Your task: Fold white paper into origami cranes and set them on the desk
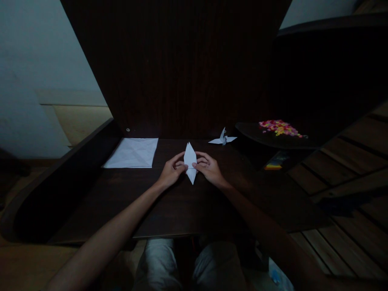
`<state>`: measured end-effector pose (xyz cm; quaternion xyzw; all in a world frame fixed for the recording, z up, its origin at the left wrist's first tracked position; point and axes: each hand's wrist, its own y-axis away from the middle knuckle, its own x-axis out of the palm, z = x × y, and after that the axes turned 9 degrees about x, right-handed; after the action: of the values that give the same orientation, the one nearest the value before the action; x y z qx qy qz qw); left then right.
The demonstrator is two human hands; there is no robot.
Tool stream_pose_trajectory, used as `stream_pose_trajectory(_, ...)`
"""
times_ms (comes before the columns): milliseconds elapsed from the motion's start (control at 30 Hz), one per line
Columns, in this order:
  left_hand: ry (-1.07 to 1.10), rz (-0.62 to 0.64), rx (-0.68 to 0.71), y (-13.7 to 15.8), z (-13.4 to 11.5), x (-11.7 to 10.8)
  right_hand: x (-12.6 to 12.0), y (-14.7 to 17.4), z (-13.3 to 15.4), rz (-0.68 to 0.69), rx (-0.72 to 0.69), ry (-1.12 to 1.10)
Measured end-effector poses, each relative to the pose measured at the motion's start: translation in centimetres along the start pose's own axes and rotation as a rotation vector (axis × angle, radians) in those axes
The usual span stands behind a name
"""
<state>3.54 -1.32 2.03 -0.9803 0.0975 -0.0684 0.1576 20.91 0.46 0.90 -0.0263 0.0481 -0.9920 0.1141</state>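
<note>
Between my two hands is a piece of folded white paper, a narrow diamond with a split upper tip and a crease across its lower half. My left hand grips its left edge, thumb on the front and fingers behind. On the right edge, my right hand pinches it the same way. The fingertips behind the paper are hidden. A finished paper crane rests farther back to the right. To the left lie white square sheets with crease lines.
The dark wooden desk has a raised side panel on the left and a tall back panel. A low shelf at the right bears a heap of small colourful pieces. Wooden slats show beyond.
</note>
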Motion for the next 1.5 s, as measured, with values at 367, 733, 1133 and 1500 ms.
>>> stream_pose_trajectory(367,-0.052,-0.042,0.035,0.0,0.0,-0.1,-0.3,-0.3,-0.6,-0.009,0.007,-0.059)
stream_pose_trajectory(733,-0.052,-0.076,0.052,0.0,-0.3,-0.1,-0.5,-0.1,-0.2,0.012,-0.057,0.008)
stream_pose_trajectory(1133,-0.013,-0.138,0.006,0.0,-0.1,-0.2,-0.5,-0.1,-0.1,0.026,-0.152,0.088)
stream_pose_trajectory(1500,0.006,-0.181,-0.009,-0.2,0.0,0.0,-0.4,0.5,0.9,0.041,-0.154,0.140)
